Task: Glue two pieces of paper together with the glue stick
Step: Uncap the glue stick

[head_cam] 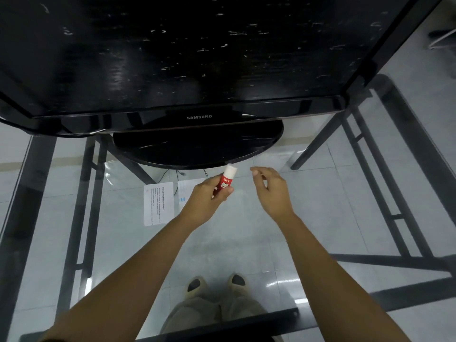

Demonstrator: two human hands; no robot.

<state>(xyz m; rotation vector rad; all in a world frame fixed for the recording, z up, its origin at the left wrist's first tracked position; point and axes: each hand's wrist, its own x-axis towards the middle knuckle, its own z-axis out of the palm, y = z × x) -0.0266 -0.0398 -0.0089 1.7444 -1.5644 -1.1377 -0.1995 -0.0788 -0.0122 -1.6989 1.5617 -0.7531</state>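
Observation:
My left hand point(206, 201) grips a red glue stick point(225, 180) with a white cap, held tilted above the glass table, cap pointing up and away. My right hand point(271, 190) hovers just right of it, fingers apart and holding nothing, a short gap from the cap. A printed white sheet of paper point(158, 204) lies flat on the glass to the left of my left hand. A second paper point(185, 192) lies beside it, partly hidden under my left hand and wrist.
A black Samsung monitor point(197, 58) on a round black base point(197, 149) stands close behind the hands. The glass table top point(320, 218) rests on a dark metal frame point(81, 193). My feet and the tiled floor show through the glass.

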